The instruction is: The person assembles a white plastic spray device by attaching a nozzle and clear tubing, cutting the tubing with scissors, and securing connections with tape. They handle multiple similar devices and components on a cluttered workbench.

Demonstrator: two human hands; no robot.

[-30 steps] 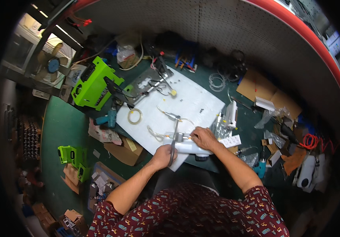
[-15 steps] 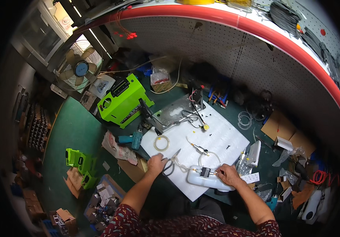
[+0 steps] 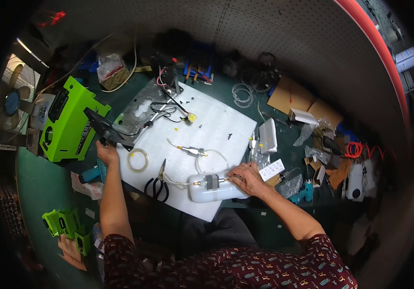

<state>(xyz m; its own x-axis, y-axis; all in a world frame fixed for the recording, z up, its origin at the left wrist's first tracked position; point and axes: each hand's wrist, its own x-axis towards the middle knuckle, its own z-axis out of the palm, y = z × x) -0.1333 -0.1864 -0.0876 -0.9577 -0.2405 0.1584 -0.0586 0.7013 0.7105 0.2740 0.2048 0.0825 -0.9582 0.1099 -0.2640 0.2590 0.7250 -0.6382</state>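
My right hand (image 3: 248, 179) rests over the right end of a white plastic tank (image 3: 204, 195), its fingers pinched at a small metal fitting beside the dark grey block (image 3: 212, 181) on top. Clear tubing (image 3: 177, 183) runs from the tank's left side. Over at the left, my left hand (image 3: 107, 153) reaches beside a black bracket (image 3: 103, 129) and the teal power drill (image 3: 91, 174). Its fingers are partly hidden around a dark part, and the forearm covers some of the drill. Black-handled scissors (image 3: 157, 188) lie apart from both hands on the white foam sheet (image 3: 192, 144).
Next to the left hand are a tape roll (image 3: 138, 160) and a bright green housing (image 3: 67, 125). A metal plate with wires (image 3: 142, 108) lies at the back. White boxes (image 3: 268, 136), cardboard (image 3: 291, 95) and plastic bags crowd the right. Small screws dot the foam.
My left hand has let go of the scissors, leaving them on the foam, and moved out to the bracket and drill. The view has turned right. My right hand stays at the tank.
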